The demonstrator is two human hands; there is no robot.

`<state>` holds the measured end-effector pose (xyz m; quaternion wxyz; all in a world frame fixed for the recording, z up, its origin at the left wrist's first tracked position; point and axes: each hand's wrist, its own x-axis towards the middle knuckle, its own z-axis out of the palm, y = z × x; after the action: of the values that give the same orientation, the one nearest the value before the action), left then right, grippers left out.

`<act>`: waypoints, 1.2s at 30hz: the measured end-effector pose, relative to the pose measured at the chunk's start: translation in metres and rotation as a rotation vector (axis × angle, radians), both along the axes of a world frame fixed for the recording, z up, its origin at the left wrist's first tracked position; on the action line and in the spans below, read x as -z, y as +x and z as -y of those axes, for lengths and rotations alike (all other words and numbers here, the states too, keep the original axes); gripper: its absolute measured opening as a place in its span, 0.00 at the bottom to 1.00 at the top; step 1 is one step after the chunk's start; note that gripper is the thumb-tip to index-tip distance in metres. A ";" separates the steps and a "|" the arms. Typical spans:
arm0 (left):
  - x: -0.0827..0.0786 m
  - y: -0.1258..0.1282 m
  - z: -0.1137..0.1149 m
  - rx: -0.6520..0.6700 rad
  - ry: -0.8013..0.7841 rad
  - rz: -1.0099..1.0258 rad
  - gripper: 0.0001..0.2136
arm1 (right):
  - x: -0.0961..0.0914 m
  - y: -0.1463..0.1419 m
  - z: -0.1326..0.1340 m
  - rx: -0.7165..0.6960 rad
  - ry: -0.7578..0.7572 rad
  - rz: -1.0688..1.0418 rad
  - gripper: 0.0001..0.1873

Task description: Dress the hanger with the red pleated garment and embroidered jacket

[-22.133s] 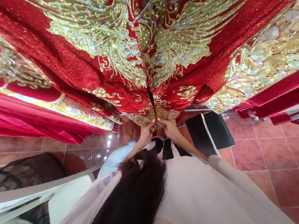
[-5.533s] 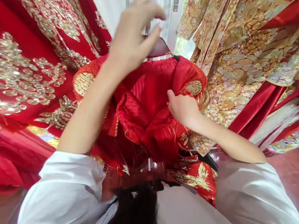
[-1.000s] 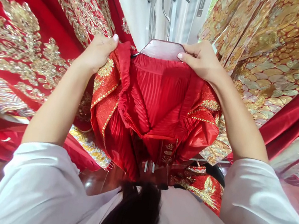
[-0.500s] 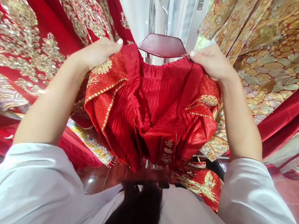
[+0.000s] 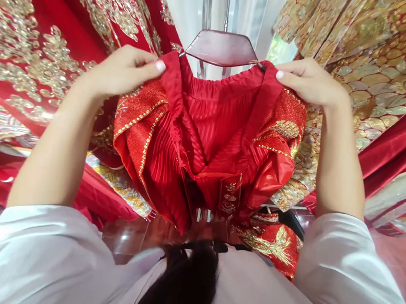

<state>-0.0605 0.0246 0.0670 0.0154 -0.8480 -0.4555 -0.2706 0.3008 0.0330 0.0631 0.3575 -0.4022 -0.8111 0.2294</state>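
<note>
A red pleated skirt (image 5: pixel 215 118) with gold trim and embroidered panels hangs spread out in front of me from a dark red clip hanger (image 5: pixel 222 49). My left hand (image 5: pixel 133 70) grips the left end of its waistband, thumb on top and fingers mostly behind the cloth. At the other end, my right hand (image 5: pixel 305 81) pinches the waistband close to the hanger's right clip. Both ends of the waistband meet the hanger's clips. The hook's top runs out of view.
Red garments with gold sequins (image 5: pixel 59 64) hang on the left. Gold scale-patterned garments (image 5: pixel 375 71) hang on the right. Below the skirt lies a red embroidered cloth (image 5: pixel 273 244) above the reddish tiled floor (image 5: pixel 125 237).
The hanger now appears higher in view, and more of its hook is cut off. Both hands sit slightly farther apart, with the waistband stretched wider between them.
</note>
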 end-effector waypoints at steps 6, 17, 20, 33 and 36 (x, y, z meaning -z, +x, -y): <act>0.032 0.023 0.005 -0.341 0.264 0.011 0.25 | 0.004 -0.006 -0.007 0.104 0.162 0.057 0.25; 0.013 -0.001 0.006 -0.022 0.084 0.131 0.29 | 0.037 0.000 0.003 0.284 0.627 0.001 0.15; 0.006 -0.006 -0.005 0.142 0.129 0.043 0.40 | 0.035 -0.012 0.011 0.371 0.691 0.167 0.20; 0.007 0.013 -0.004 0.119 0.345 -0.165 0.33 | 0.061 -0.044 0.037 0.841 0.530 0.298 0.13; 0.011 0.014 -0.007 0.196 0.365 -0.038 0.28 | 0.043 -0.026 0.022 0.807 0.605 0.310 0.09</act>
<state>-0.0462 0.0316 0.0556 0.1511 -0.8763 -0.3140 -0.3326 0.2744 0.0105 0.0204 0.3934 -0.5904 -0.6651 -0.2331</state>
